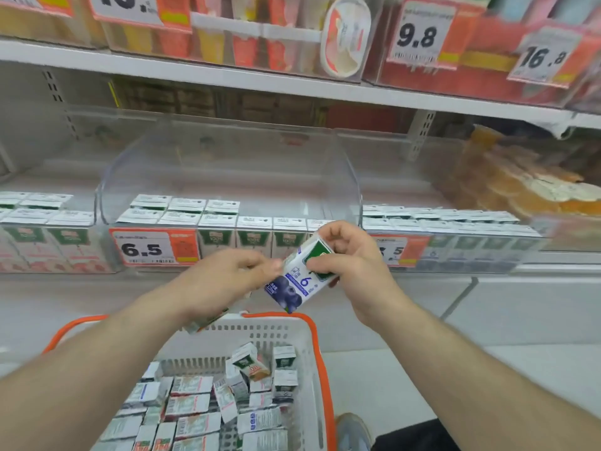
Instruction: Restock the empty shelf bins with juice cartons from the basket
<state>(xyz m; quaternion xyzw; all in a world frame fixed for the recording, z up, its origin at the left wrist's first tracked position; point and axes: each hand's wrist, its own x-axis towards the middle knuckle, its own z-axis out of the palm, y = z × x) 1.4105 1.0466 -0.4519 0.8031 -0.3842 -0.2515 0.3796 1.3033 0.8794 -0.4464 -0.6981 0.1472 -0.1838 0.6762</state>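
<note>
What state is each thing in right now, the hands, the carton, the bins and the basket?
Right hand: grips the blueberry carton.
Blueberry carton: tilted, in the air above the basket.
Left hand: fingers curled, touching the carton's edge; seems to hold another carton beneath.
Middle bin: partly filled, empty at the back.
Basket: full of loose cartons.

White basket (302, 362) with orange rim; white carton (297, 281) with blue berries, green logo.

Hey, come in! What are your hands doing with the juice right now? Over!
Right hand grips blueberry carton above basket. Left hand holds another carton, mostly hidden. Middle bin part-filled, nothing blocking.
</note>
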